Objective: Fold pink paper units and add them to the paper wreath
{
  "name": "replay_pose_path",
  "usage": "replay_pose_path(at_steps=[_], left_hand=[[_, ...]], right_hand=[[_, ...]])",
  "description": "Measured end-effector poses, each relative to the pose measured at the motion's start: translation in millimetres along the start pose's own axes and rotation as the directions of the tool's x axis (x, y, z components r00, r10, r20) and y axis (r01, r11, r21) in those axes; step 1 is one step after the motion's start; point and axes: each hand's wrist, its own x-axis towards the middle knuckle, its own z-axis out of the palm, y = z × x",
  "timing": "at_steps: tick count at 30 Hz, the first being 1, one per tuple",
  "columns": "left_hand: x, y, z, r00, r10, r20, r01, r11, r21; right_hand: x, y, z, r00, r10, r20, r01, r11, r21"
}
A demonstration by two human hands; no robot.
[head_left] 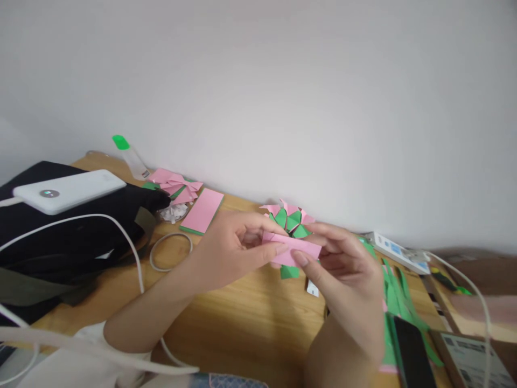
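Note:
A small pink strip of paper (291,249), creased along its upper edge, is held up above the wooden table. My left hand (236,245) pinches its left end between thumb and fingers. At the right end, the thumb of my right hand (347,264) presses on the front of the paper, its fingers curled behind. Just beyond the strip lies a folded pink and green paper piece (293,218), partly covered by my hands and the strip.
A stack of pink and green paper rectangles (202,210), folded pink paper pieces (175,182) and a green-capped glue bottle (131,157) are at left. A white power bank (70,189) rests on a black bag (100,231). At right are green strips (398,293), a phone (412,350) and a power strip (399,253).

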Motion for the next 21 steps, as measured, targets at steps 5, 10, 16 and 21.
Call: replay_pose_path(at_steps=[5,10,16,21], left_hand=[[1.8,-1.5,-0.3,1.000,-0.019,0.005,0.019,1.000,-0.016],[2.8,-0.1,-1.5,1.000,-0.015,-0.009,0.015,1.000,0.013],[4.7,0.4,-5.6,0.994,-0.080,0.080,0.081,0.997,-0.002],[6.2,3.8,-5.7,0.977,-0.158,0.145,0.164,0.986,-0.026]], right_hand=[[0.3,0.9,0.2,1.000,0.022,-0.001,-0.022,1.000,-0.014],[0.3,2.5,-1.5,0.993,0.108,0.048,-0.113,0.987,0.112],[2.0,2.6,-4.4,0.988,0.151,0.042,-0.156,0.979,0.132],[3.6,3.3,-5.0,0.989,0.148,0.014,-0.149,0.982,0.118]])
